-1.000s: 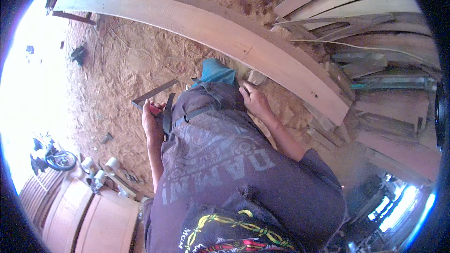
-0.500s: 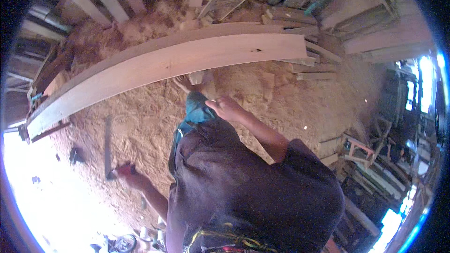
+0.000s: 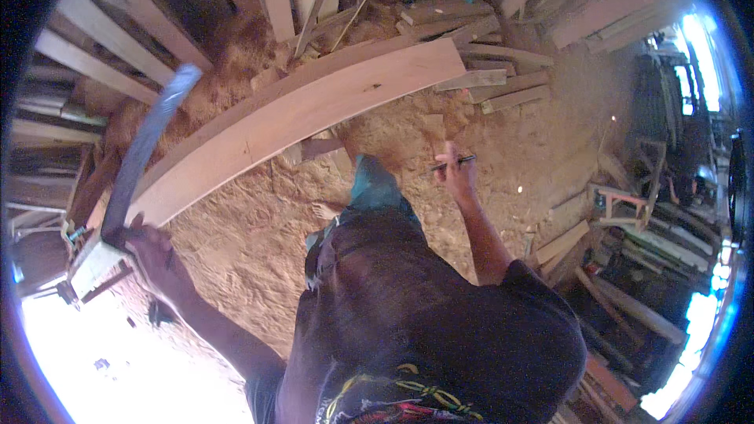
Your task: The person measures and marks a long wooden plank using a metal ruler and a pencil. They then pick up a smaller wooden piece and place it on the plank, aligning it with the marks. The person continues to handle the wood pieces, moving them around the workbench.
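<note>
A long, thick wooden plank (image 3: 322, 98) stretches across in front of me, from the lower left to the upper middle, with a dark knot near its right end. At its left part, my left hand (image 3: 153, 255) is closed round the dark lower end of a try square (image 3: 151, 145). The square's long grey blade rises over the plank; whether it touches the wood I cannot tell. Out to the right, apart from the plank, my right hand (image 3: 459, 180) pinches a thin dark pencil (image 3: 468, 159) between its fingers.
Sawdust covers the ground (image 3: 228, 243). Wood offcuts (image 3: 510, 93) lie beyond the plank's right end. Several boards (image 3: 271, 0) lean at the back. More timber (image 3: 636, 310) and a small wooden frame (image 3: 620, 195) stand at the right. Bright light floods the lower left.
My left hand has brought the square up and forward to the plank's left part. My right hand has moved off my leg to the right, the pencil now showing. The view has shifted.
</note>
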Tool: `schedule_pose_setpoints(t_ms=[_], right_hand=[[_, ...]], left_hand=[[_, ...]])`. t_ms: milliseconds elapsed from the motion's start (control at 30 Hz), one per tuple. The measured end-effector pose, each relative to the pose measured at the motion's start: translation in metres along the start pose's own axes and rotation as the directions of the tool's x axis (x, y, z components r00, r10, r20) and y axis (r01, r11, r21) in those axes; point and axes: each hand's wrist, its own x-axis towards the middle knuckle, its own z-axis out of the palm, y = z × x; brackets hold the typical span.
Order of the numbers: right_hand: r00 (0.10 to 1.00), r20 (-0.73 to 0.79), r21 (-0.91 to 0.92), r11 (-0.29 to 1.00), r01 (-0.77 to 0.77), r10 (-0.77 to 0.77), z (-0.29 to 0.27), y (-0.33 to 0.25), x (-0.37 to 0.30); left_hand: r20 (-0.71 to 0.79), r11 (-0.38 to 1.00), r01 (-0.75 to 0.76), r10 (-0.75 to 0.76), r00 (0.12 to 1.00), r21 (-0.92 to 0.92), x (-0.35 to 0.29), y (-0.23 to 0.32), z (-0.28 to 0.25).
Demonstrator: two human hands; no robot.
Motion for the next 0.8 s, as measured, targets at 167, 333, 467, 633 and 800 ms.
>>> schedule_pose_setpoints(t_ms=[167, 333, 467, 633, 800], right_hand=[[0.954, -0.297, 0.183, 0.983, 0.012, 0.043, -0.052, 0.006, 0.003], [0.892, -0.413, 0.347, 0.937, -0.034, 0.185, -0.081, 0.014, 0.050], [0.921, -0.360, 0.311, 0.950, -0.031, 0.148, -0.082, -0.002, 0.100], [0.921, -0.340, 0.266, 0.959, -0.098, 0.188, -0.086, -0.031, 0.133], [0.934, -0.302, 0.218, 0.967, -0.128, 0.192, -0.096, -0.056, 0.159]], left_hand=[[0.224, 0.962, 0.038, -0.102, 0.969, 0.271, 0.068, -0.065, 0.134], [0.538, 0.801, 0.189, -0.536, 0.651, 0.568, 0.119, -0.129, 0.286], [0.626, 0.695, 0.151, -0.706, 0.330, 0.703, 0.144, -0.201, 0.398], [0.626, 0.598, -0.185, -0.755, 0.196, 0.780, 0.141, -0.266, 0.475], [0.670, 0.626, -0.258, -0.727, 0.149, 0.736, 0.122, -0.292, 0.499]])
